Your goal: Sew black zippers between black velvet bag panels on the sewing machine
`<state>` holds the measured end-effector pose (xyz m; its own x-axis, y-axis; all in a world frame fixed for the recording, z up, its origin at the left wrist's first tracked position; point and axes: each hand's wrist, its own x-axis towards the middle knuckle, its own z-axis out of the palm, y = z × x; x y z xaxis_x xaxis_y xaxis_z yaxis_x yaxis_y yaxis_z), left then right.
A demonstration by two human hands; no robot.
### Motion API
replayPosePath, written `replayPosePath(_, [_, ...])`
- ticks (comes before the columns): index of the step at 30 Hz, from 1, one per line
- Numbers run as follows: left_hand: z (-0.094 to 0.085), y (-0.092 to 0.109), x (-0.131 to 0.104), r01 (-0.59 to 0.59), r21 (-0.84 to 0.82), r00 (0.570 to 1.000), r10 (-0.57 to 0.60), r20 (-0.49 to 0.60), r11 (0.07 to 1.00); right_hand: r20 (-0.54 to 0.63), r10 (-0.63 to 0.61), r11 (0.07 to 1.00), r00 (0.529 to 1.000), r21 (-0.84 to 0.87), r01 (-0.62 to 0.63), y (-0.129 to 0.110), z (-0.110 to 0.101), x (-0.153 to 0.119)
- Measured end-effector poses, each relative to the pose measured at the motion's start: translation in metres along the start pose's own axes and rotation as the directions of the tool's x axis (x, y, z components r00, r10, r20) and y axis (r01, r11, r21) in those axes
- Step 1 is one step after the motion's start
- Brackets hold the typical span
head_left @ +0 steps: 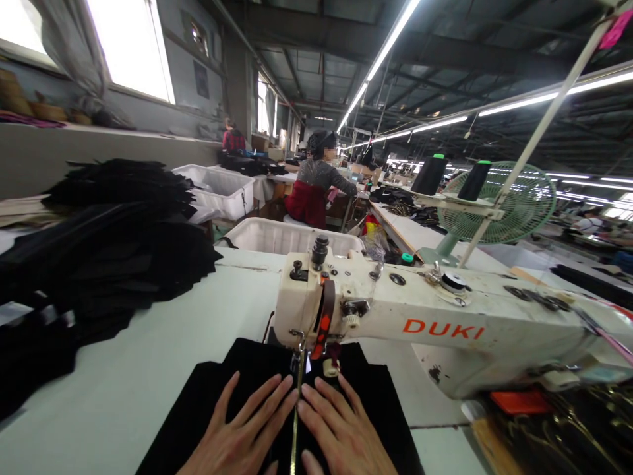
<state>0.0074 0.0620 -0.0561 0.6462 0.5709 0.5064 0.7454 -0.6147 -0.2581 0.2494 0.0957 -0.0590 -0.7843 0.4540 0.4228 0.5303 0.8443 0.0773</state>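
Observation:
Black fabric (198, 402) lies flat on the pale sewing table, its far part beneath the head of a white sewing machine (366, 316) lettered DUKI. A narrow gold strip (295, 435), perhaps a zipper, runs down the fabric's middle to the needle area. My left hand (242, 429) rests flat on the cloth left of the strip, fingers stretched and spread. On the strip's other side, my right hand (341, 425) presses the cloth, its fingers also extended. The fingertips of both hands come close to the strip, just short of the presser foot.
Stacked black fabric pieces (113, 257) cover the table's left side. A white plastic bin (297, 236) stands behind the machine. At right are black thread cones (429, 175), a green fan (524, 201) and gold-edged strips (588, 422). A seated co-worker (316, 185) works ahead.

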Motion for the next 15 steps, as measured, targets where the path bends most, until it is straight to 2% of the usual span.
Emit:
replayPosePath(6, [0.001, 0.0, -0.004, 0.027, -0.106, 0.998, -0.02, 0.064, 0.994, 0.011, 0.013, 1.0, 1.0, 0.016, -0.013, 0.0, 0.008, -0.004])
replayPosePath(11, [-0.003, -0.003, -0.001, 0.037, -0.173, 0.996, -0.022, 0.092, 0.984, 0.0, -0.025, 1.0, 1.0, -0.008, 0.025, 0.003, 0.001, 0.0])
replayPosePath(15, [-0.003, -0.005, 0.004, 0.083, -0.183, 0.99, -0.06, 0.128, 0.98, -0.005, 0.032, 0.999, 0.999, -0.013, -0.032, 0.005, -0.006, 0.01])
